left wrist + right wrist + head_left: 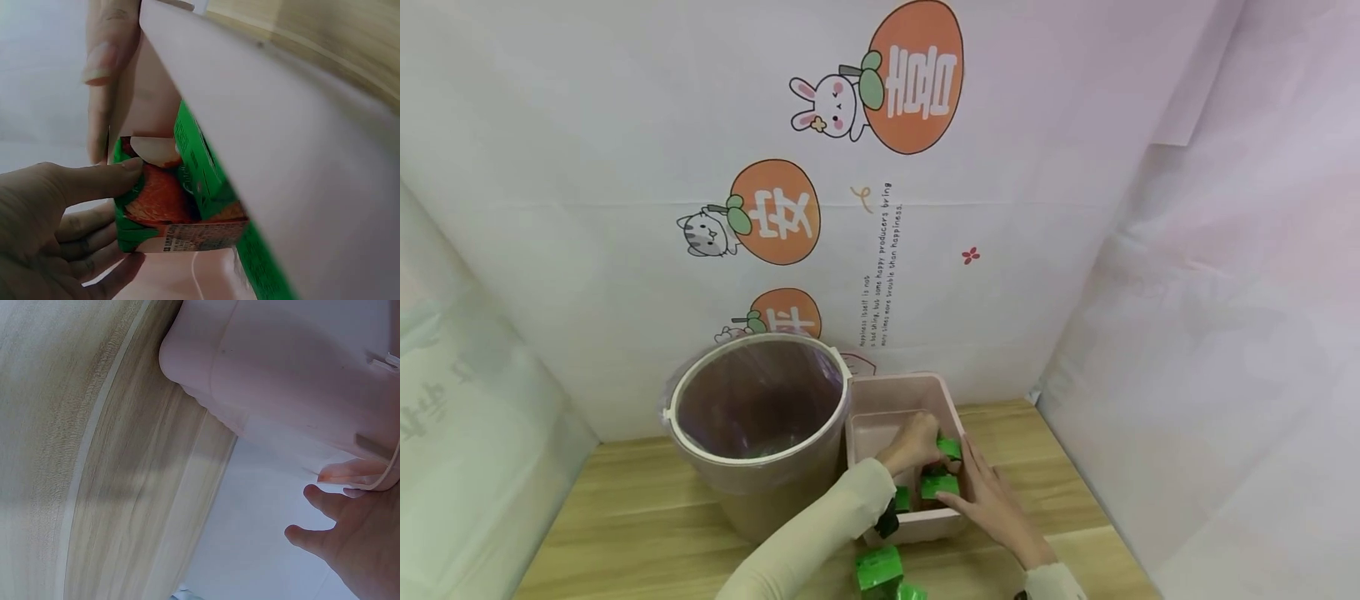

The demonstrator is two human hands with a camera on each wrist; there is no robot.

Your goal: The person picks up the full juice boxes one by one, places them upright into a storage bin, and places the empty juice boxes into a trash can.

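In the pink bin (904, 383), my left hand (917, 443) reaches down among several small green cartons. It pinches a green-and-red carton (159, 197), thumb on the picture face and fingers at the far side. Another green carton (199, 164) lies against it, beside the bin wall. My right hand (996, 504) rests along the bin's right rim with its fingers extended. In the right wrist view, two fingertips (320, 495) stand outside the bin wall. A green carton (940, 487) lies in the bin near the right thumb.
Left of the bin stands a tall round bucket (737, 467) with a white rim and a clear plastic liner. In front of the bin, another green carton (880, 568) sits on the wooden table (625, 517). White printed sheets (1000, 183) enclose the back and sides.
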